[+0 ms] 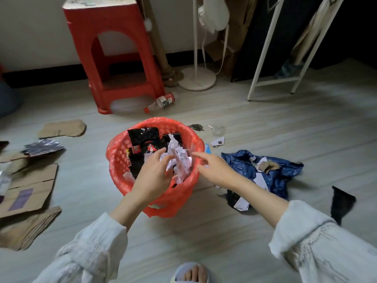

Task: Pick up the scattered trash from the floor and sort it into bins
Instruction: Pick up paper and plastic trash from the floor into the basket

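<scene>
Reaching over one red basket (118,158), lined with a red plastic bag and standing on the floor (265,123), are two hands. The left hand (152,176) is above the basket's near side, its fingers (163,152) loosely spread and extended toward the crumpled white paper (179,160); whether they touch it cannot be told. The right hand (212,168) is at the basket's right rim, its fingers (195,154) straight and apart, gripping nothing.

Contents of the basket: black snack wrappers (142,139) with red printing, number uncertain, and the white paper lying on top of them.

Trash on the floor, counted:
- One plastic bottle (162,102) with a red cap and red label, lying on its side beside the one red stool (114,54).
- One blue plastic bag (275,172), crumpled, just right of the basket, with paper scraps on it.
- One silver foil wrapper (43,147) at the left.
- Several flat cardboard pieces (30,186) at the left; at least four show.
- One black scrap (341,203) at the far right.
- One small clear plastic piece (218,130) and one white paper tag (218,141) behind the basket to the right.

One slippered foot (191,272) shows at the bottom edge.
</scene>
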The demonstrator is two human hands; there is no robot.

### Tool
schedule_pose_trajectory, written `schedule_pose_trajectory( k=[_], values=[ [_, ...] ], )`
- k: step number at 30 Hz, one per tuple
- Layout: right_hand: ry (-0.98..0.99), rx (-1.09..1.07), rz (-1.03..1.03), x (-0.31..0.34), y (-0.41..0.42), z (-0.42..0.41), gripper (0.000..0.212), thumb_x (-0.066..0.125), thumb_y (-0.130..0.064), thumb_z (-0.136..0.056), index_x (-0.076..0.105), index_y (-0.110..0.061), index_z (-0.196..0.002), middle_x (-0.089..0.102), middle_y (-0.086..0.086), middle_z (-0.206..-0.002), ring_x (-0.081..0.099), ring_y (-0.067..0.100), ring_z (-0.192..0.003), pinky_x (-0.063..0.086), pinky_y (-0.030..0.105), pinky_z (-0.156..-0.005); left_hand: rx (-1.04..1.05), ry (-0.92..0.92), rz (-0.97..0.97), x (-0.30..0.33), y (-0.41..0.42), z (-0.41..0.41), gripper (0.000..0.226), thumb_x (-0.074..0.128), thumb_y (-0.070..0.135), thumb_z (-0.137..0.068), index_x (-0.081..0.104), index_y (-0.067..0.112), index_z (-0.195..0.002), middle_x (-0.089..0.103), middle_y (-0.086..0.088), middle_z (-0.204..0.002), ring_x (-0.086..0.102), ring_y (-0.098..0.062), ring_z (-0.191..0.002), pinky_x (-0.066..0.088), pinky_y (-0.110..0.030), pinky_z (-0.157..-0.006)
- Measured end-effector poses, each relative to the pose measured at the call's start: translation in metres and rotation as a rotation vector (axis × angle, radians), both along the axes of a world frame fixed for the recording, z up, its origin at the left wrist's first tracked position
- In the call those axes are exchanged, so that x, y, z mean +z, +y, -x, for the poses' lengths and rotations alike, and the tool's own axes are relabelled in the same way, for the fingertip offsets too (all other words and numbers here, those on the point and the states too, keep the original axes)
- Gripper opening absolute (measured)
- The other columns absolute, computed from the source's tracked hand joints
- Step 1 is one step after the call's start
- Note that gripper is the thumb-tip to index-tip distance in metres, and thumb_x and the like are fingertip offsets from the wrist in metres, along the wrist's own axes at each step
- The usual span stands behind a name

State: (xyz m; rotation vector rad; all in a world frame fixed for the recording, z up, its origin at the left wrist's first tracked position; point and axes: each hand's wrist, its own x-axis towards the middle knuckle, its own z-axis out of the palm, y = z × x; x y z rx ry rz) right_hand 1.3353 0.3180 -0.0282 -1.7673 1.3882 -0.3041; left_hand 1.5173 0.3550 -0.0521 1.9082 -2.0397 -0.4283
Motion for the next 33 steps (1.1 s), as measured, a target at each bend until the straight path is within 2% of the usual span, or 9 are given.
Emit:
schedule_pose_trajectory(
  k=[3, 6, 11, 14, 18, 21, 25, 29, 33],
  values=[
    [-0.001, -0.097, -0.009, -0.007, 0.005, 0.035, 0.047, 0.042, -0.014, -0.093, 0.042, -0.026, -0.138, 0.051, 0.002, -0.134, 0.055, 0.02, -0.113, 0.045, 0.029, -0.088, 0.008, 0.021, 0.243, 0.009, -0.001, 0.023, 0.022, 0.049, -0.004, -0.08, 0.058, 0.004, -0.098, 0.053, -0.014, -0.107, 0.052, -0.033, -0.094, 0.047, -0.042, -0.067],
    [0.012, -0.158, 0.009, -0.014, 0.006, 0.071, 0.044, 0.042, -0.012, -0.094, 0.043, -0.023, -0.137, 0.051, 0.002, -0.133, 0.054, 0.017, -0.112, 0.043, 0.025, -0.083, -0.031, 0.037, 0.367, 0.011, -0.003, 0.049, 0.018, 0.04, 0.002, -0.074, 0.055, 0.005, -0.083, 0.052, -0.013, -0.085, 0.048, -0.03, -0.076, 0.039, -0.036, -0.06],
    [0.082, -0.261, -0.046, -0.05, 0.007, 0.135, 0.042, 0.046, -0.017, -0.095, 0.043, -0.021, -0.136, 0.052, 0.004, -0.133, 0.052, 0.017, -0.115, 0.042, 0.025, -0.084, -0.357, -0.025, 0.266, -0.023, -0.003, 0.107, 0.038, 0.03, 0.011, -0.073, 0.061, 0.008, -0.095, 0.057, -0.009, -0.093, 0.055, -0.026, -0.081, 0.047, -0.035, -0.063],
    [0.239, -0.236, -0.062, -0.075, 0.011, 0.159, 0.046, 0.046, -0.02, -0.095, 0.038, -0.019, -0.139, 0.048, 0.006, -0.138, 0.045, 0.023, -0.124, 0.037, 0.032, -0.097, -0.441, -0.053, 0.087, -0.047, -0.009, 0.128, 0.046, 0.026, 0.012, -0.075, 0.058, 0.008, -0.107, 0.057, -0.011, -0.101, 0.055, -0.03, -0.086, 0.049, -0.037, -0.064],
    [0.588, -0.074, -0.007, -0.121, 0.009, 0.188, 0.054, 0.046, -0.03, -0.094, 0.027, -0.02, -0.144, 0.03, 0.003, -0.149, 0.022, 0.024, -0.138, 0.028, 0.038, -0.11, -0.48, -0.163, -0.233, -0.116, -0.028, 0.152, 0.053, 0.04, 0.004, -0.083, 0.036, 0.011, -0.136, 0.035, -0.012, -0.136, 0.039, -0.031, -0.121, 0.044, -0.044, -0.091],
    [0.705, -0.006, 0.082, -0.154, -0.003, 0.199, 0.061, 0.046, -0.042, -0.093, 0.022, -0.022, -0.145, 0.018, 0.003, -0.154, 0.008, 0.023, -0.143, 0.016, 0.04, -0.116, -0.5, -0.241, -0.362, -0.159, -0.045, 0.158, 0.06, 0.042, 0.003, -0.087, 0.025, 0.016, -0.143, 0.014, -0.01, -0.152, 0.016, -0.027, -0.139, 0.031, -0.043, -0.108],
    [0.738, -0.021, 0.177, -0.201, -0.032, 0.183, 0.082, 0.042, -0.064, -0.086, 0.007, -0.024, -0.149, 0.008, 0.007, -0.157, 0.001, 0.026, -0.145, 0.006, 0.047, -0.117, -0.383, -0.186, -0.366, -0.201, -0.064, 0.155, 0.07, 0.041, 0.0, -0.087, 0.013, 0.022, -0.146, 0.0, -0.005, -0.156, 0.004, -0.029, -0.143, 0.021, -0.047, -0.113],
    [0.806, 0.028, -0.025, -0.237, -0.031, 0.171, 0.108, 0.042, -0.082, -0.069, -0.012, -0.03, -0.147, -0.013, 0.009, -0.157, -0.009, 0.034, -0.144, 0.004, 0.058, -0.113, -0.434, -0.337, -0.383, -0.22, -0.078, 0.16, 0.08, 0.041, -0.003, -0.085, 0.002, 0.025, -0.148, -0.012, -0.008, -0.155, -0.001, -0.029, -0.143, 0.024, -0.041, -0.111],
    [0.828, 0.111, -0.027, -0.248, 0.001, 0.178, 0.094, 0.043, -0.073, -0.078, -0.003, -0.029, -0.148, -0.006, 0.009, -0.157, -0.004, 0.035, -0.144, 0.006, 0.056, -0.113, -0.475, -0.47, -0.474, -0.226, -0.079, 0.16, 0.076, 0.045, 0.015, -0.088, -0.001, 0.021, -0.148, -0.01, -0.015, -0.154, -0.001, -0.032, -0.142, 0.023, -0.043, -0.112]
  ],
)
